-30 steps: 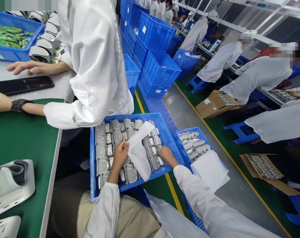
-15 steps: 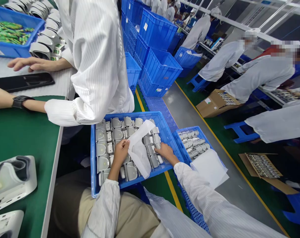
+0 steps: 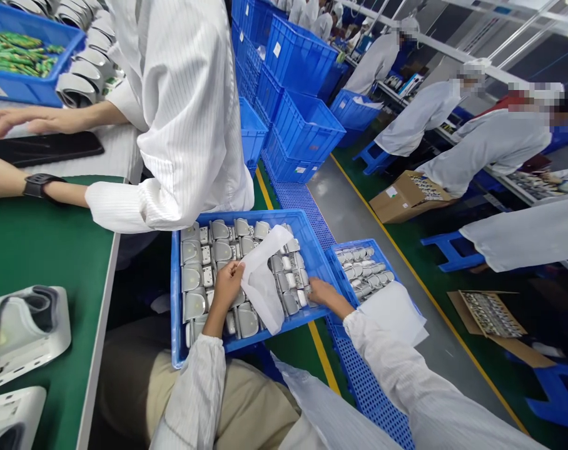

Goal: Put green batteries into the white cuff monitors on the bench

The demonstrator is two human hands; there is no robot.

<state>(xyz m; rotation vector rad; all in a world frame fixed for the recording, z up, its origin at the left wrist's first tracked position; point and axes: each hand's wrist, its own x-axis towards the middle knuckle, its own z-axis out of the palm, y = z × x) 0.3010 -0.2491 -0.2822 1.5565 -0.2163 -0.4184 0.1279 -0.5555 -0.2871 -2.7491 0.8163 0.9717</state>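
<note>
My left hand pinches a thin white sheet, which lies folded across part of a blue crate. Rows of grey-and-white plastic housings fill much of this crate, and the sheet hides some of them. At the crate's right end, my right hand has its fingers curled down beside the last housings. Whatever sits between those fingertips is too small to make out. The crate rests by my lap, left of a second blue crate with similar housings.
A co-worker's sleeve and hands are close on the left, over a phone. The green table carries white housings. White sheets lie on the second crate. Stacked blue bins stand ahead.
My right hand has moved right, towards the crate's end wall. My left hand stays on the sheet almost unmoved. The co-worker's far hand has slid left above the phone.
</note>
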